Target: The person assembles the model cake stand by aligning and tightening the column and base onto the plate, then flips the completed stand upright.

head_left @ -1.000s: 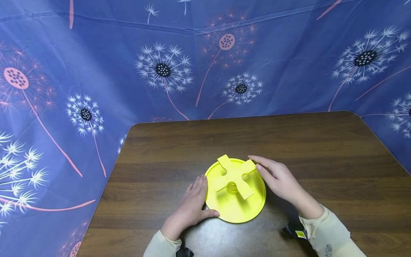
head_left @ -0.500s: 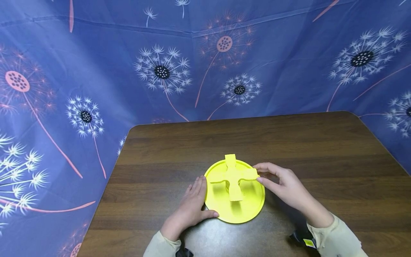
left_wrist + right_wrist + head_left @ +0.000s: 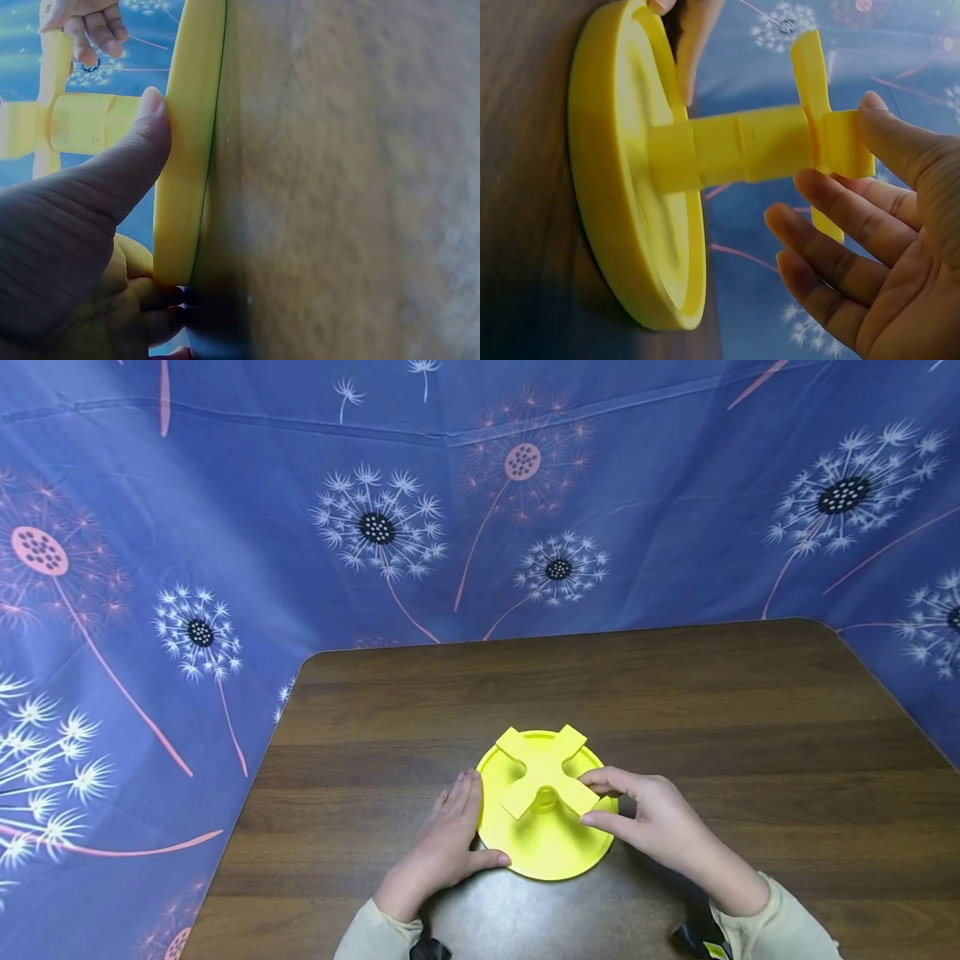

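Note:
On the wooden table stands a yellow round base [image 3: 551, 858] with a raised rim. A yellow post [image 3: 727, 148] rises from its middle and carries a flat cross-shaped top [image 3: 547, 770]. My left hand [image 3: 442, 842] grips the base at its left side, thumb on the near rim and fingers along the far left edge. Between thumb and forefinger, my right hand [image 3: 660, 817] pinches the near right arm of the cross. In the right wrist view, the other fingers of that hand are bent loosely below the cross, apart from the post.
The brown wooden table [image 3: 375, 710] reaches back to a blue cloth [image 3: 262, 493] printed with dandelions. Dark straps with wrist gear [image 3: 701, 939] sit at both sleeves, close above the tabletop.
The cross has turned clockwise as seen from above, its pinched arm swinging toward the near side. My right hand moved nearer with it. The base and my left hand stayed put.

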`<control>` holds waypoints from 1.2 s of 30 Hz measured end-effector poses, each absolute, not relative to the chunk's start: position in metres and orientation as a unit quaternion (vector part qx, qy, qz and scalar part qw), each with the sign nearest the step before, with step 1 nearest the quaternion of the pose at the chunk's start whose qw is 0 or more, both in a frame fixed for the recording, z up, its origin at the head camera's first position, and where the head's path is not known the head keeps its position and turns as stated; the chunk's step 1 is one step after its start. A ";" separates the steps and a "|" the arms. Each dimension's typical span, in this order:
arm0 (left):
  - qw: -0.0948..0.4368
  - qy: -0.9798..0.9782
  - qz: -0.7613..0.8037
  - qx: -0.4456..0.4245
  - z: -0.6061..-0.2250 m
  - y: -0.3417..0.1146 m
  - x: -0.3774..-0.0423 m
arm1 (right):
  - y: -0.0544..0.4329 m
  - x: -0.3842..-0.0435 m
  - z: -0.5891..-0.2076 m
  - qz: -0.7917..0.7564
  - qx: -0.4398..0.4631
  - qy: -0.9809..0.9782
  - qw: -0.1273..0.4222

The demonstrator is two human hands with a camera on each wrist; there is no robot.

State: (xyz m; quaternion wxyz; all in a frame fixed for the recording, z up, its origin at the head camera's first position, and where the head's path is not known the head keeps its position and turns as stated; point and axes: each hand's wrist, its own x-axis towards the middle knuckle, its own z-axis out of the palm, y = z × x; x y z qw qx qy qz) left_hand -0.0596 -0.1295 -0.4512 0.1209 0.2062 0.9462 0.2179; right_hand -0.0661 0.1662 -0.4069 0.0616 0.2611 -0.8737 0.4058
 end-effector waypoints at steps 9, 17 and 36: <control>0.123 0.946 0.217 0.205 -0.452 -0.130 -0.061 | 0.148 -0.061 -0.409 0.343 0.291 -0.882 0.141; 0.121 0.946 0.216 0.207 -0.452 -0.129 -0.061 | 0.141 -0.060 -0.405 0.290 0.292 -0.896 0.168; 0.120 0.947 0.215 0.209 -0.452 -0.130 -0.060 | 0.173 -0.089 -0.395 0.343 0.228 -0.901 0.136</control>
